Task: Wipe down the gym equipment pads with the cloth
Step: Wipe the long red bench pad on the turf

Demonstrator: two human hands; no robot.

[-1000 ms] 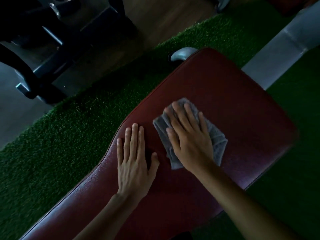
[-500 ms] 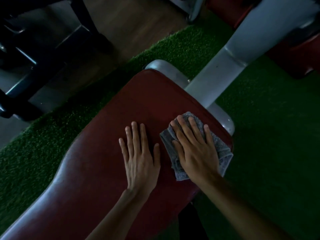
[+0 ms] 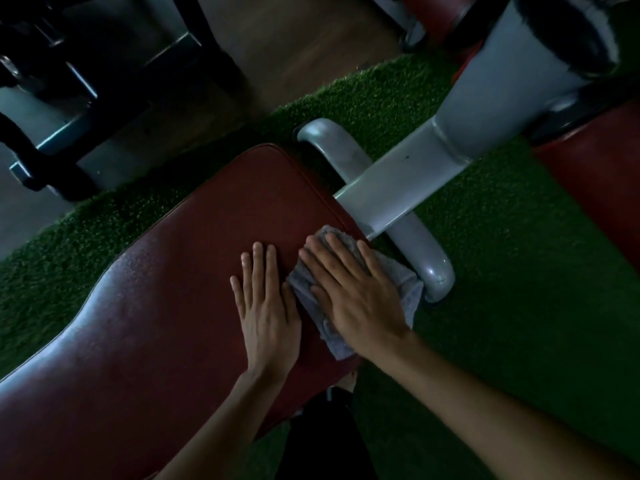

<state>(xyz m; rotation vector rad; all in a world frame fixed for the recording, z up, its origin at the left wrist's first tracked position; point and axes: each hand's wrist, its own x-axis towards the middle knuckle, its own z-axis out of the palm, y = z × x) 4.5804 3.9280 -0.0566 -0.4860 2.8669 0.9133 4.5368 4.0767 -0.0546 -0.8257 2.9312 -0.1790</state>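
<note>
While the right hand (image 3: 360, 299) lies flat, fingers straight, pressing the crumpled grey terry cloth (image 3: 406, 283) onto the far right corner of the long dark red vinyl bench pad (image 3: 173, 289), the left hand (image 3: 266, 306) rests flat and empty just beside it, palm down on the pad. Neither hand curls round anything. The cloth partly overhangs the pad's right edge, close to the curved grey metal frame tube (image 3: 433, 261). Step in hand, by my read: wiping this pad's far end. The next move likely calls for flat palm pressure dragged toward the near left stretch, minding that the cloth doesn't slip onto the green artificial turf (image 3: 519, 289). Another dark red pad (image 3: 595, 188) sits far right, probably due later.
</note>
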